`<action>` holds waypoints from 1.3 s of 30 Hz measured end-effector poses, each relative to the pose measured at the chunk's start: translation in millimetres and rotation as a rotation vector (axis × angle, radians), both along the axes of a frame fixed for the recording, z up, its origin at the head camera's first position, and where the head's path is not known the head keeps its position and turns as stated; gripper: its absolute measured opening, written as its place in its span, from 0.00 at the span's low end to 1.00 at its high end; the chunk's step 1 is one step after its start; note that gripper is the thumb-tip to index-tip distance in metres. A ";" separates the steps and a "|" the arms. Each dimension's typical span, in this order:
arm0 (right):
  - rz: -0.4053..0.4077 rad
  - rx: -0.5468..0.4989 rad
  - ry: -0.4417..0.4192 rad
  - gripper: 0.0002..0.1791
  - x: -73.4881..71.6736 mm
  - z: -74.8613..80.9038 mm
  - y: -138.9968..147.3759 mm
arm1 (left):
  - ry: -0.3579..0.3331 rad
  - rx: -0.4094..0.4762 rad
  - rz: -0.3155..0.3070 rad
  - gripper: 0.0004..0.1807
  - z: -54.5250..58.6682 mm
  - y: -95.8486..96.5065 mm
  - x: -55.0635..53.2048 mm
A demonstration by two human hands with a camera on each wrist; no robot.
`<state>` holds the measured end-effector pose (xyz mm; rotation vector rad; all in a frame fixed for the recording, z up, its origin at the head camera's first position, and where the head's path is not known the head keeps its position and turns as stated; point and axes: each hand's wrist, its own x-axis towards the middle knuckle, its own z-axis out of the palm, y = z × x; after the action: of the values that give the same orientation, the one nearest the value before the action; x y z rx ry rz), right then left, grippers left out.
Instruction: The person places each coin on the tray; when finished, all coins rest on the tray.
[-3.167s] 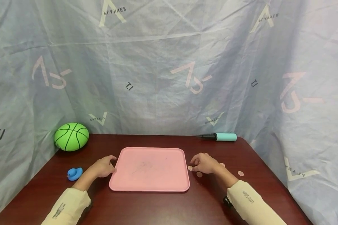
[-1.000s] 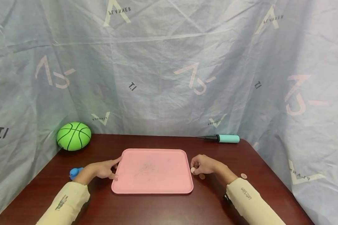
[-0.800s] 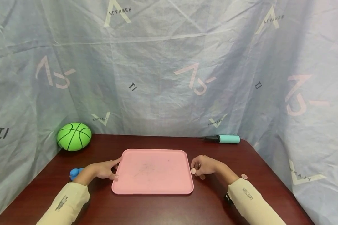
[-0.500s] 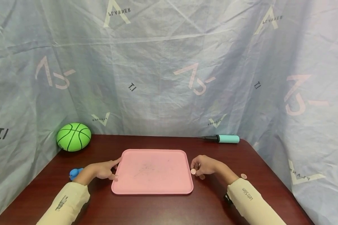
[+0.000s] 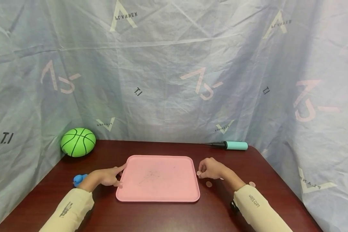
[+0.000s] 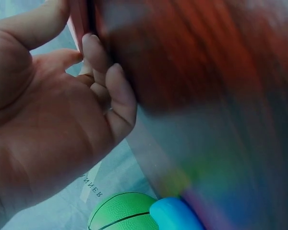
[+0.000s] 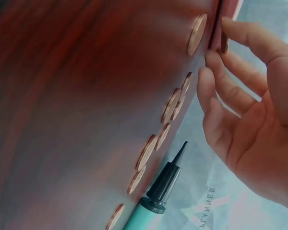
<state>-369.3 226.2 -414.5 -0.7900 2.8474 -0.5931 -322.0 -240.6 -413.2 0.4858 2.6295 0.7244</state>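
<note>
A pink rectangular tray (image 5: 158, 178) lies on the dark wooden table between both hands. The left hand (image 5: 108, 176) touches its left side, thumb over the rim and straight index finger against the edge; the left wrist view shows the other fingers (image 6: 121, 91) loosely bent. Close by the tray's right rim, the right hand (image 5: 211, 168) pinches a copper-coloured coin (image 7: 224, 42) between thumb and fingertips. Another coin (image 5: 209, 184) lies just below that hand. One more coin (image 5: 221, 178) is partly covered by the wrist, and a further coin (image 5: 252, 184) is off to the right.
A green ball (image 5: 78, 142) with black lines sits at the back left corner. Partly behind the left forearm is a blue toy duck (image 5: 79, 179). A turquoise hand pump (image 5: 236, 145) lies along the back edge. Several coins (image 7: 146, 152) spread across the table's right side.
Over the earlier frames, the left thumb came over the tray rim and the right hand took hold of a coin. Since half a second ago, the right hand has risen slightly, uncovering coins below.
</note>
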 end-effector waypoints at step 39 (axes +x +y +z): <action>0.056 0.121 0.040 0.03 -36.3 9.4 -122.8 | 0.004 -0.144 0.025 0.52 7.0 11.9 1.7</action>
<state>-405.6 103.4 -405.1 -0.8665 2.8544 -0.3979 -320.3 -228.7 -406.2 0.4141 2.6718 0.5371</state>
